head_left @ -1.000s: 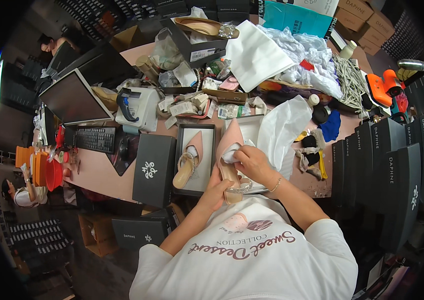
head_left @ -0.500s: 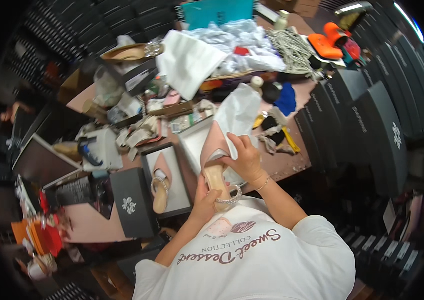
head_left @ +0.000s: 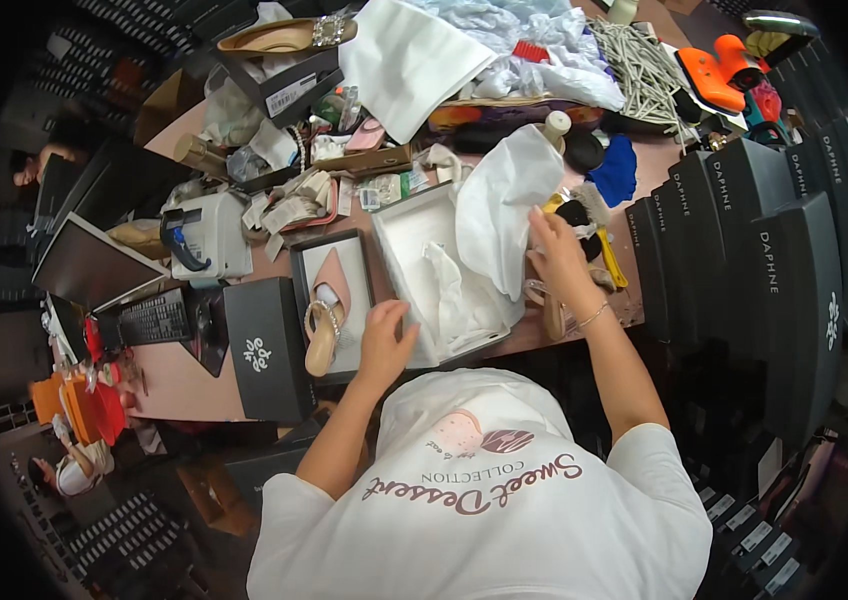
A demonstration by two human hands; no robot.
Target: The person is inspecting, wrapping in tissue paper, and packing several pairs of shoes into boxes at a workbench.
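Observation:
An opened shoe box (head_left: 414,215) with a white inside stands in front of me, crumpled white tissue paper (head_left: 444,295) lying in it. My left hand (head_left: 386,348) is open and empty at its near left edge. On the right side, my right hand (head_left: 562,258) has its fingers apart beside a raised sheet of white paper (head_left: 506,200); whether they touch is unclear. Below that hand a tan-soled shoe (head_left: 550,318) rests beside the box, mostly hidden by paper and wrist. Left of the box, a pink pointed slingback shoe (head_left: 321,345) with a sparkling strap lies in a dark-edged box tray (head_left: 366,262).
A dark box lid (head_left: 269,350) leans left of the tray. Dark shoe boxes (head_left: 794,300) are stacked at the right. Farther back are a label printer (head_left: 206,235), a keyboard (head_left: 154,318), a heap of white plastic wrapping (head_left: 544,50) and an orange tape dispenser (head_left: 712,80).
Both hands have let go of the pink shoe they held. It now appears beside the box on the right. My hands have moved apart, and the view has shifted.

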